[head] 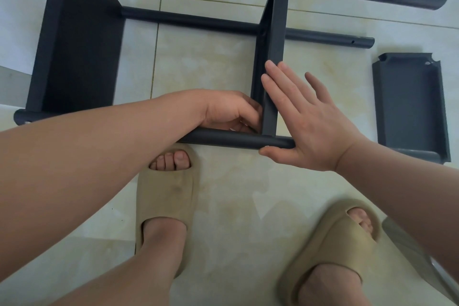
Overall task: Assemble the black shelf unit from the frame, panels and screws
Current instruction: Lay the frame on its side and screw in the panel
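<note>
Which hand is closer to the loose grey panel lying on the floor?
Right. The right hand lies flat against the upright panel, on the side facing the loose panel; the left hand is beyond it, farther away.

You're standing on a pale tiled floor [236, 194]. The black frame [198, 21] lies on it, a loose panel [407, 102] lies just right of the frame, and your slippers [166, 196] stand at its near tube.

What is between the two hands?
In the head view, the edge of a black shelf panel stands between the left hand and the right hand.
</note>
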The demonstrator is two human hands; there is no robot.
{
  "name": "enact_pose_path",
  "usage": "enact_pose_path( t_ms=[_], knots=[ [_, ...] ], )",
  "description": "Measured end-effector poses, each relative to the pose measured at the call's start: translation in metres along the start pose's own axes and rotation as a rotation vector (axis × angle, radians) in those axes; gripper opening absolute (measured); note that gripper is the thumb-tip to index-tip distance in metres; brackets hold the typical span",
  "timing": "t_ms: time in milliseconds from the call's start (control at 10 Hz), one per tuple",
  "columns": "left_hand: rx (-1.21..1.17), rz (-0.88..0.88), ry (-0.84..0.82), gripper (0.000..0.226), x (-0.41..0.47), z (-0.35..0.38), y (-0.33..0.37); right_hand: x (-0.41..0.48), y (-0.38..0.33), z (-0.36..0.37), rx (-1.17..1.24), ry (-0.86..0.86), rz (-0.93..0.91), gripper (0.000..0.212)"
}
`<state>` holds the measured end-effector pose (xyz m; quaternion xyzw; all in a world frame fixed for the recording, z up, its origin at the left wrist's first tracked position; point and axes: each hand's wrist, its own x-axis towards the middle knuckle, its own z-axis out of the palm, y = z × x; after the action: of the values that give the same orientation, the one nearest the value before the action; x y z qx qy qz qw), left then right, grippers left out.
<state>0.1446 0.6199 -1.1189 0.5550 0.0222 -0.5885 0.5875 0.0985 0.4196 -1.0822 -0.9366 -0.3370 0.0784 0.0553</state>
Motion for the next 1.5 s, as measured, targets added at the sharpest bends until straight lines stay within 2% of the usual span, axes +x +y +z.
enact_pose_path(
  t_ms=[200,700,800,900,1000,1100,1200,1400,1500],
  knots=[
    [0.108,-0.004,0.014,0.013,0.0006,-0.0020,-0.0020,-0.0001,0.0001,0.0005,0.000,-0.005,-0.001,0.106],
    [-0.016,0.003,-0.041,0.009,0.0000,-0.0032,-0.0004,0.0003,0.0007,0.0007,-0.007,-0.012,0.000,0.107],
    [0.043,-0.014,-0.024,0.010,0.0017,-0.0034,-0.0021,0.0003,0.0007,0.0005,-0.003,-0.010,0.002,0.107],
    [0.120,-0.020,0.006,0.012,0.0011,-0.0043,-0.0030,0.0002,0.0001,0.0005,-0.001,-0.006,0.002,0.106],
    [0.099,-0.015,0.008,0.025,0.0010,-0.0063,-0.0040,0.0004,0.0002,0.0002,-0.001,-0.009,0.004,0.106],
    [0.088,-0.013,0.011,0.016,0.0009,-0.0061,-0.0035,0.0001,0.0002,0.0002,-0.002,-0.009,0.003,0.106],
    [0.071,-0.012,0.005,0.018,0.0012,-0.0058,-0.0030,-0.0002,0.0004,0.0001,-0.004,-0.010,0.003,0.106],
    [0.003,-0.038,-0.027,0.010,0.0009,-0.0035,-0.0011,0.0002,0.0006,0.0009,-0.003,-0.006,0.002,0.106],
    [0.103,-0.043,-0.023,0.012,0.0007,-0.0019,-0.0012,0.0001,0.0008,0.0012,-0.003,-0.003,0.002,0.106]
  ],
)
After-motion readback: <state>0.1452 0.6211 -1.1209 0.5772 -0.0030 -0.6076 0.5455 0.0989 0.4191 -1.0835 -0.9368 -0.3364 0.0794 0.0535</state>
